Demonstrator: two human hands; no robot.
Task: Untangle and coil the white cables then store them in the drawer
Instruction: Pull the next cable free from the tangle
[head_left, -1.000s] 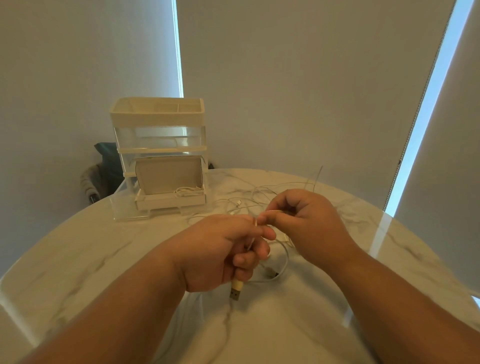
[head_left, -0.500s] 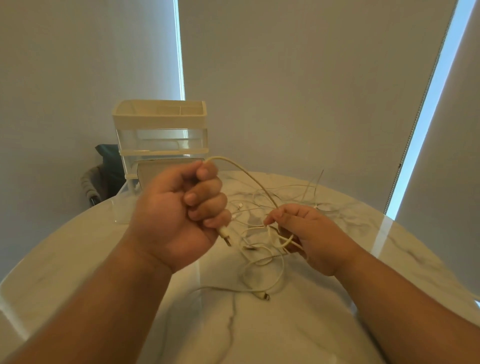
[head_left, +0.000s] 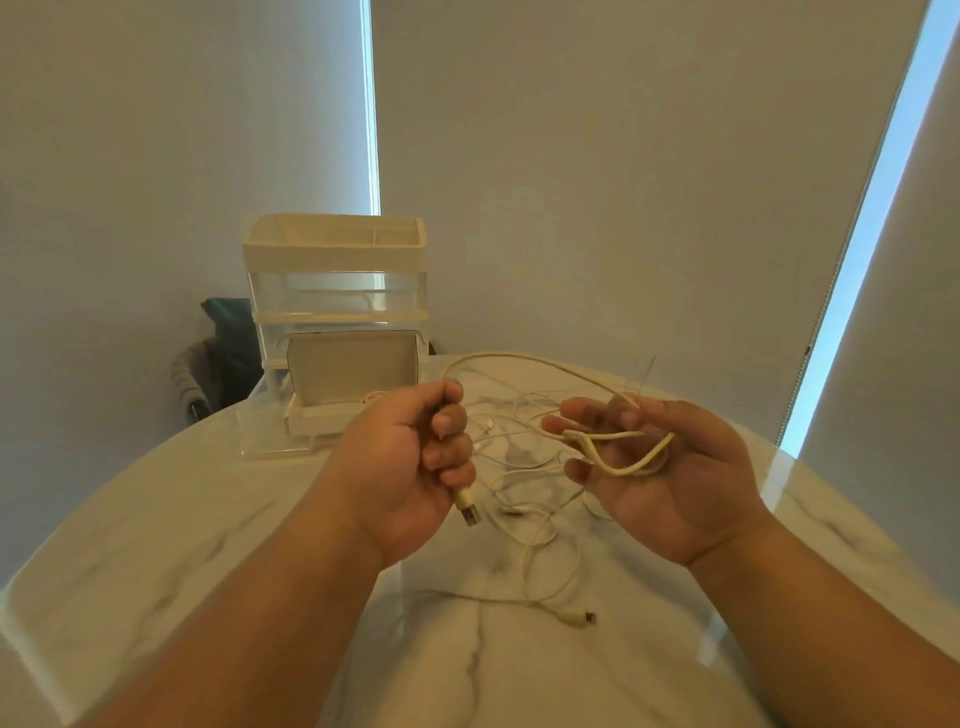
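L hand (head_left: 410, 467): raised over table (head_left: 156, 545), forearm coming in from lower left, back of hand to the left, fingers clenched in a fist round thick white cable (head_left: 524, 358).
R hand (head_left: 670, 467): same height, palm turned up toward camera, fingers spread and loosely bent. Cable loop is draped across them; no pinch visible, so relaxed, carrying only.

Cable vs hands: USB plug (head_left: 467, 509) sticks out under L fist. Cable leaves top of fist, arcs up and across to R fingertips, then doubles back as a flat loop over R fingers.
Axis: plug points down and slightly right, toward camera. Arc spans roughly left-right between hands; loop also lies left-right.

Thin white cables (head_left: 519, 467): tangled on table betw. and below hands, one connector end (head_left: 582, 617) nearest camera, pointing right.
Drawer (head_left: 317, 415): bottom one of organiser (head_left: 332, 249), pulled out, behind L hand; some cable in it.
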